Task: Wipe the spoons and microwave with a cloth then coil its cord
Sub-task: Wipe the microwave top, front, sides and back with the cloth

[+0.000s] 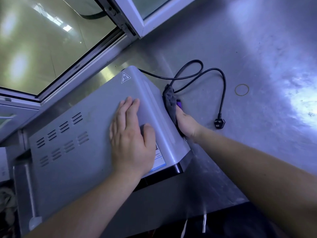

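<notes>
The steel desk (257,48) is carrying everything here, and the microwave oven (82,138) is sitting toward its left side, with its back toward the far edge under the window (51,48) and its dark front facing the near edge.

The left hand (132,134) is lying wide and flat on the oven's top panel, fingers straight and together, thumb spread. It is most likely pressing down so the casing is not sliding while the other side is being rubbed.

The right hand (186,123) is reaching down the oven's right wall with its fingers curled round a grey cloth (169,98), holding the bunched fabric against that wall. A purple bit is showing just beside the cloth; what it is cannot be told. The wiping of the oven looks to be under way on this side.

The black power cord (223,86) is running from the oven's back corner and lying in loose loops on the desk to the right of the oven, one loop passing just by the cloth. Its plug (219,123) is resting free on the desk, so the cord is not yet coiled.

A rubber band (242,84) is waiting a little further right, probably for tying the coil. No spoons are showing.
</notes>
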